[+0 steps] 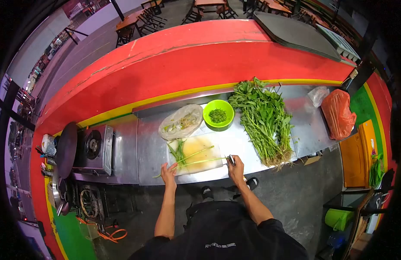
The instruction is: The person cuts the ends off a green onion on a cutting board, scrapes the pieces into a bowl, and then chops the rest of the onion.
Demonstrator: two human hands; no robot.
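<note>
A steel surface [149, 158] runs below a red wall [174, 65], leafy greens [263, 121] heaped toward its right end. Long green stems [204, 162] cross a cutting board [202, 142] at the near edge, between two hands: the left hand [168, 174], fingers partly spread, touches them; the right hand [236, 169] closes around a dark-handled tool [231, 160].

The tabletop [151, 157] carries one cutting board [199, 149], one green bowl [218, 104], one large pile of leafy stems [265, 123] and three plastic bags [339, 113]: one left, two right. One stove [98, 146] stands left. Two hands [168, 174] are near.
</note>
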